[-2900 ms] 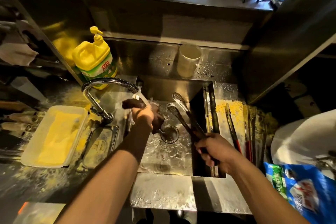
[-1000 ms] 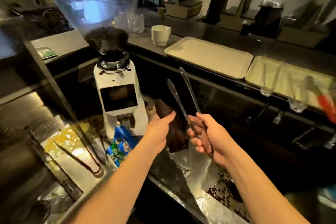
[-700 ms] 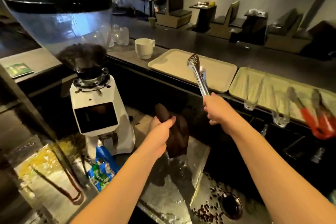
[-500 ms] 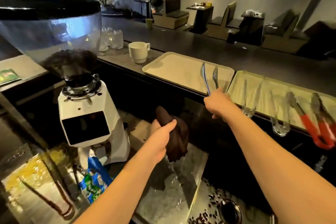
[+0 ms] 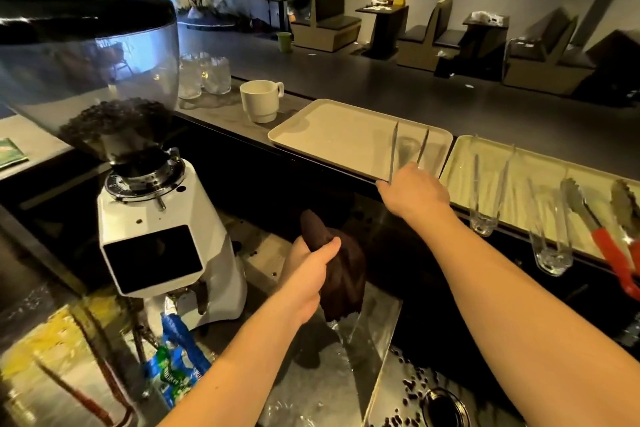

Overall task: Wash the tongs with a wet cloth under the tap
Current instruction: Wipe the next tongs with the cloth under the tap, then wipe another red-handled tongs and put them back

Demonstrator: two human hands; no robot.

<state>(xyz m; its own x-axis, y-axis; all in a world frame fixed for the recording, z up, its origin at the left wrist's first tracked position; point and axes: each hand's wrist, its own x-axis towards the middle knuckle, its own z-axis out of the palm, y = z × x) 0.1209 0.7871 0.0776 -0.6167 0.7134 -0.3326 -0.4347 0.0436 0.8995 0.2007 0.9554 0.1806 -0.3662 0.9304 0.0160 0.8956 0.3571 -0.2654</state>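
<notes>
My right hand (image 5: 414, 196) grips the metal tongs (image 5: 394, 149) by their hinge end. Their two arms point away from me, spread apart, over the near right corner of a beige tray (image 5: 332, 135) on the raised counter. My left hand (image 5: 311, 270) holds a dark brown wet cloth (image 5: 346, 270) bunched up, low over the steel worktop. Water runs off the cloth's lower end. No tap is in view.
A white coffee grinder (image 5: 152, 236) with a bean hopper stands left. A white mug (image 5: 259, 100) and glasses sit beyond it. A second tray (image 5: 540, 170) to the right holds several tongs, some with red handles (image 5: 609, 246). A drain (image 5: 443, 406) with spilled beans lies below right.
I have turned from the sink and tap to the counter. My right hand has carried the tongs forward and lowered them over the beige tray. The left hand still holds the cloth.
</notes>
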